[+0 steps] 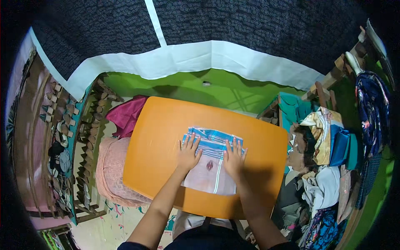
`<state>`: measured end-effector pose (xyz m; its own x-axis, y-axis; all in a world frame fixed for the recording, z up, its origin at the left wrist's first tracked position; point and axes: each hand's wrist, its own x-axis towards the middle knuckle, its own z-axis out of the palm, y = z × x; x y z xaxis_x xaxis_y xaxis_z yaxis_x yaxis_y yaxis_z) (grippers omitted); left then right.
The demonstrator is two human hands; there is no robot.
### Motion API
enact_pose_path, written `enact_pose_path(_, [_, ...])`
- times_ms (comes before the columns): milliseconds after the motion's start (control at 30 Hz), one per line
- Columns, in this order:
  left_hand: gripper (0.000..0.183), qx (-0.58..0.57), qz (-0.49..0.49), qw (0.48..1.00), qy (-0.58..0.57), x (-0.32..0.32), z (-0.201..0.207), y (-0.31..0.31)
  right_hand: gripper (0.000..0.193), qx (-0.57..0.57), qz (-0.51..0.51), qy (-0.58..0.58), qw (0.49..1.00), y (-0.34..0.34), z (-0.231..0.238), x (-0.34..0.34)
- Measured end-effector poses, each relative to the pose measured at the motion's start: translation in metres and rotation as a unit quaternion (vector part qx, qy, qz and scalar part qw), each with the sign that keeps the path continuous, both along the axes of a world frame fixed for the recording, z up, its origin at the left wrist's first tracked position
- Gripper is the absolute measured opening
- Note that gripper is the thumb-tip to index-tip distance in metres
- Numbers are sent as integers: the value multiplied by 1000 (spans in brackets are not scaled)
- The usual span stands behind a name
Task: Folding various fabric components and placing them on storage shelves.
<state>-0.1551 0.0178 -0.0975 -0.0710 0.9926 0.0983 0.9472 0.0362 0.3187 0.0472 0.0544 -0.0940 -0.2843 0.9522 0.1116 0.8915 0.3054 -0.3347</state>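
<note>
A folded cloth (203, 177), pale pinkish-grey with a blue striped band along its far end, lies on the orange table (162, 125). A small dark red motif sits near its middle, and a white-green stripe runs down its right part. My left hand (189, 155) rests flat on the cloth's left edge, fingers spread over the blue band. On the right side, my right hand (234, 159) lies flat too, its fingertips on the band near the right edge. Neither hand grips the cloth. At the far end, the layers of the fold lie slightly offset.
Left of the table are a magenta cloth (125, 116) and a pink cloth-covered seat (112, 175). A wooden rack (85, 154) stands farther left. Piled clothes (323, 187) crowd the right side. Dark fabric with a white border (183, 58) hangs before the green wall (179, 87).
</note>
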Motion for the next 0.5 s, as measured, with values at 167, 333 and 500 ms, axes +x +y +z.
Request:
enact_pose_path(167, [50,-16,37,996,78,21,25,-8,45,-10,-33,-51,998,-13,13,-1])
enact_pose_path(333, [47,-21,-12,1000,14,55,58,-44,49,-36,19,-43,998,-66,24,-17])
enact_pose_path(500, [52,-21,71,996,52,49,38,-84,53,-54,17,-36,998,-92,25,-4])
